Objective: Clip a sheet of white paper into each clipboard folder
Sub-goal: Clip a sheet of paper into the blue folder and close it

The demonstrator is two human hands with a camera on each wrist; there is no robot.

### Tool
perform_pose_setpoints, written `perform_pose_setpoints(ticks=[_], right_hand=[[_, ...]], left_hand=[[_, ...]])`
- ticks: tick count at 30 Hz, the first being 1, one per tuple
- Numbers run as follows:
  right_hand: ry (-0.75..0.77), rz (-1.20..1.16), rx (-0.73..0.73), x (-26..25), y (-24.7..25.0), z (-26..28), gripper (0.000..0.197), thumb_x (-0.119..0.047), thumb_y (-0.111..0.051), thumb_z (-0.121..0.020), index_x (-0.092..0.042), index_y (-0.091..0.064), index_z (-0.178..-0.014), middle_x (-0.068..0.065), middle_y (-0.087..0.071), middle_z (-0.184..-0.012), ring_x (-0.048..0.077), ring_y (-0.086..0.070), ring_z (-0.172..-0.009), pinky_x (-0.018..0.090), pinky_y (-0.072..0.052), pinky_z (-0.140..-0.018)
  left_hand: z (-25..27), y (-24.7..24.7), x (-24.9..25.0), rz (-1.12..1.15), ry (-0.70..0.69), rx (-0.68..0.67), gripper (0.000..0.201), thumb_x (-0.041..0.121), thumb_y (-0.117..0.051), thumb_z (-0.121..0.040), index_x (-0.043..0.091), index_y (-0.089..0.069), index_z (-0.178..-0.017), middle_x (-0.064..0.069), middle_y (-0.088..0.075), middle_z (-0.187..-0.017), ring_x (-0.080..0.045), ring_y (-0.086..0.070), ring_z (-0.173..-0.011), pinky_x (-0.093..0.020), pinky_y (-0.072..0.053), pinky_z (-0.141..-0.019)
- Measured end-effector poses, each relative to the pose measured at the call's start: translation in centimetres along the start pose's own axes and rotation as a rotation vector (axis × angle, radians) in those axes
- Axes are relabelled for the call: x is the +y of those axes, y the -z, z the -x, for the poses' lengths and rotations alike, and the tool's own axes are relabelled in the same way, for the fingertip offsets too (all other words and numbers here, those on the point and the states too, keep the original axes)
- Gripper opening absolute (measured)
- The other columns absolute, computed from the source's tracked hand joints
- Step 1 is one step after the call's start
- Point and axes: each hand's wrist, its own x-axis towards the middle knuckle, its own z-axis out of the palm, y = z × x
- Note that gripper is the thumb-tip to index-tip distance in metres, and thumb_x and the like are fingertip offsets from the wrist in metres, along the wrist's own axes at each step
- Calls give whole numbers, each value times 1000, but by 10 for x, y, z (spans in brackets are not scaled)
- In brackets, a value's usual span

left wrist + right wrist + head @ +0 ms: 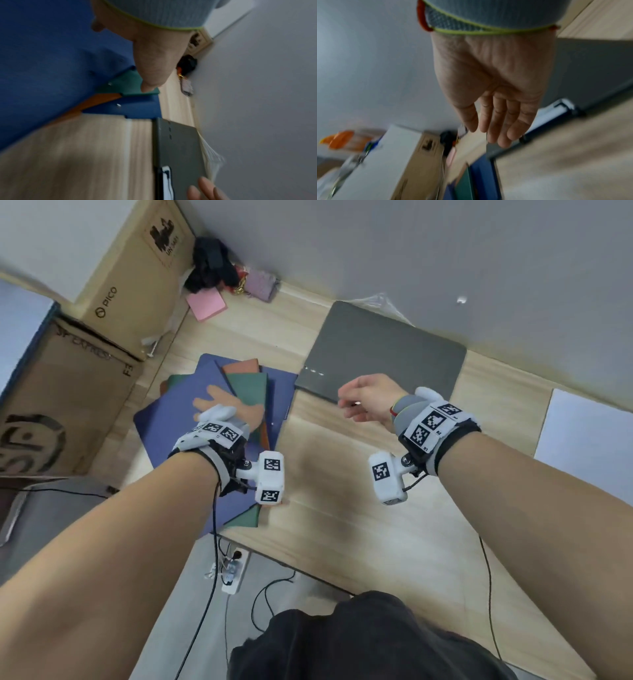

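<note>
A fanned pile of clipboard folders lies at the table's left: a blue folder (178,412) on top, with a green folder (246,385) and an orange folder (241,367) showing under it. My left hand (222,405) rests flat on the blue folder with its fingers spread, and its thumb (150,75) reaches the green folder (130,83). My right hand (359,402) hovers over the table near the front edge of a closed grey folder (383,354); its fingers (496,121) are relaxed and hold nothing. A stack of white paper (589,436) lies at the far right.
Cardboard boxes (68,392) stand left of the pile, and a pink note pad (205,304) and dark clutter sit in the back corner. The wooden table (359,508) runs along a grey wall. A power strip (233,573) and cables lie on the floor below.
</note>
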Motion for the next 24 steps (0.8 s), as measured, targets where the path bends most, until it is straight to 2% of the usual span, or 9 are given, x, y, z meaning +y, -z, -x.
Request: perform_pose_setpoints(ticks=[4, 6, 9, 11, 13, 16, 20, 23, 24], right_hand=[[-45, 92, -142, 22, -63, 2, 15, -17, -62, -90, -10, -67, -103, 3, -68, -91, 17, -65, -73, 24, -52, -66], [-59, 158, -197, 34, -91, 1, 17, -18, -63, -91, -10, -68, -105, 2, -67, -92, 17, -66, -77, 25, -54, -67], [-75, 242, -257, 49, -126, 2, 4, -19, -66, -90, -16, -67, -92, 4, -67, -91, 21, -67, -84, 35, -58, -77], [-49, 317, -286, 59, -144, 2, 9, -24, -67, -90, -17, -68, -84, 6, -67, -85, 23, -64, -78, 35, -56, -78], [-2, 434, -312, 65, -153, 1, 21, -28, -66, -90, -8, -72, -90, 10, -68, -86, 22, -57, -75, 32, -49, -76], [50, 561, -297, 71, -156, 3, 29, -28, -64, -91, -1, -72, -99, 11, -65, -87, 22, -53, -77, 31, -43, -75], [86, 522, -228, 75, -137, 7, 24, -20, -61, -91, 1, -70, -99, 7, -60, -83, 21, -51, -78, 31, -42, -75], [93, 409, -157, 86, -93, 18, 14, -11, -58, -92, -11, -72, -91, 8, -67, -89, 22, -57, -83, 39, -51, -88], [96, 344, -132, 91, -74, 24, 18, -7, -57, -92, -17, -71, -86, 8, -68, -89, 22, -59, -84, 43, -51, -91]], left_hand=[[-7, -19, -59, 70, 31, -32, 119, 77, -66, -61, 9, -22, -148, -23, -38, -143, -43, -44, -125, -53, -40, -102], [-8, -27, -75, 39, 26, -72, 113, 76, -62, -68, 9, -20, -149, -21, -40, -144, -44, -44, -127, -51, -39, -102], [-2, -26, -80, -49, -5, -97, 97, 71, -58, -78, 12, -24, -147, -19, -41, -141, -44, -47, -123, -48, -41, -92], [0, -26, -82, -72, -30, -107, 93, 71, -56, -78, 13, -27, -144, -18, -43, -139, -44, -48, -121, -47, -42, -88], [1, -27, -80, -88, -50, -117, 91, 72, -55, -79, 12, -29, -142, -19, -44, -138, -43, -49, -120, -46, -41, -83], [7, -24, -75, -113, -82, -106, 89, 73, -53, -80, 11, -31, -139, -19, -47, -135, -41, -51, -118, -43, -39, -80], [22, -21, -60, -84, -118, -102, 91, 73, -54, -80, 12, -30, -142, -17, -41, -139, -41, -48, -120, -43, -38, -81], [42, -21, -40, -60, -256, -46, 87, 71, -59, -78, 13, -35, -139, -14, -39, -139, -36, -43, -124, -40, -35, -83], [51, -21, -31, -54, -313, -25, 85, 69, -62, -77, 13, -37, -136, -12, -39, -138, -34, -42, -124, -38, -33, -81]])
